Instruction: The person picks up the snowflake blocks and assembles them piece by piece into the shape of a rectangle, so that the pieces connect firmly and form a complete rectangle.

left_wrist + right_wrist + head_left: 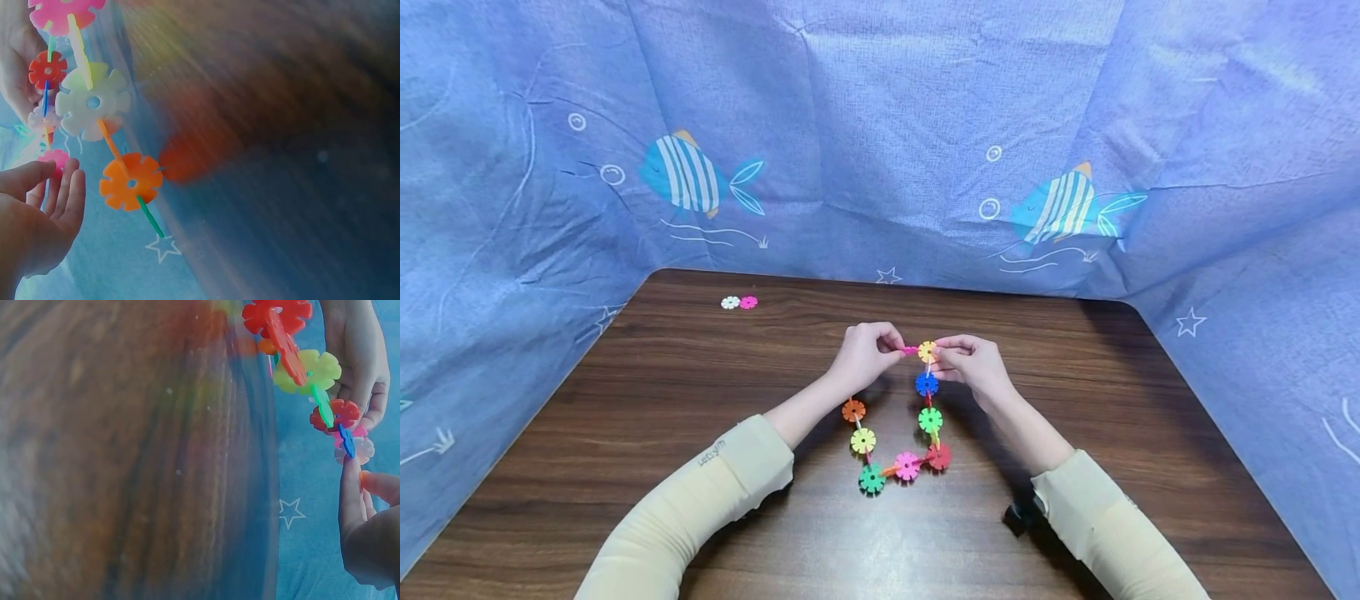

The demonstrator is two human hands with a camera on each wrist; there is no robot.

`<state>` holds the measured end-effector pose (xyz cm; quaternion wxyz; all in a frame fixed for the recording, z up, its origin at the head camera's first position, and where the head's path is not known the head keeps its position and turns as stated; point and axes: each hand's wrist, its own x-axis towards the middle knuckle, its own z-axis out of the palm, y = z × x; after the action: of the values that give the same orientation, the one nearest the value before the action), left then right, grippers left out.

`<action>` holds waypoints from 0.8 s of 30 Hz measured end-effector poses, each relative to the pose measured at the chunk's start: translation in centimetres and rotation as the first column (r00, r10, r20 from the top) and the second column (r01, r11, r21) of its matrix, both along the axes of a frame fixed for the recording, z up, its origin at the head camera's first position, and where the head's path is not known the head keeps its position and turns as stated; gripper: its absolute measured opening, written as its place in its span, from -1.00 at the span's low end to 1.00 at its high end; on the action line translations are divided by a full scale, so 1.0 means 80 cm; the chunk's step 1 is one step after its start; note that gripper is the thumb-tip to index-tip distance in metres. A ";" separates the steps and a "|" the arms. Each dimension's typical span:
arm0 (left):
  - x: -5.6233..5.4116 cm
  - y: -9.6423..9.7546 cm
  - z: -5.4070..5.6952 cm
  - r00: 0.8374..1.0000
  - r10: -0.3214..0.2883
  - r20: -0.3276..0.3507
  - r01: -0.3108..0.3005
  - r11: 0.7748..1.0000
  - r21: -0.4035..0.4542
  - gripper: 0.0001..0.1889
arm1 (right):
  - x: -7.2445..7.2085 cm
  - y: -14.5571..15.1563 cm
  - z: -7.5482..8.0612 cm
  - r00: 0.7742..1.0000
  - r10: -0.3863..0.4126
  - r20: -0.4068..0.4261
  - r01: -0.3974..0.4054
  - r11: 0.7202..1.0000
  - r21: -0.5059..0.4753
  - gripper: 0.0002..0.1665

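Observation:
A chain of slotted plastic flower discs curves in a U between my hands in the head view, with a green disc point(872, 478) and a red disc point(938, 457) at its near bends. My left hand point(868, 352) pinches a pink disc point(911, 350), seen edge-on; the left wrist view shows this pink disc point(55, 159) at the thumb and fingertips. Beside it, my right hand point(976, 367) pinches a yellow-orange disc point(927, 351) just above a blue disc point(927, 384). On the left, the chain's orange disc point(853, 410) is close under my left wrist.
Two loose discs, one white point(730, 302) and one pink point(748, 302), lie side by side at the back left of the brown wooden table point(647, 358). A small black object point(1018, 517) sits by the right sleeve. A blue fish-print cloth point(880, 167) stands behind the table.

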<state>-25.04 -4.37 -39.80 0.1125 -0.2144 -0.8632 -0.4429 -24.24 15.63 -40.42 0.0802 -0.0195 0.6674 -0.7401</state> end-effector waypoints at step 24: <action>-0.001 0.000 0.004 0.996 -0.046 -0.074 0.045 0.999 -0.011 -0.92 | 0.002 -0.002 0.004 1.000 0.003 -0.026 -0.001 0.995 0.096 -0.61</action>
<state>-25.11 -4.39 -39.51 0.1333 -0.2508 -0.8554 -0.4332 -24.06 15.50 -40.07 0.0732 -0.0258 0.7032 -0.7067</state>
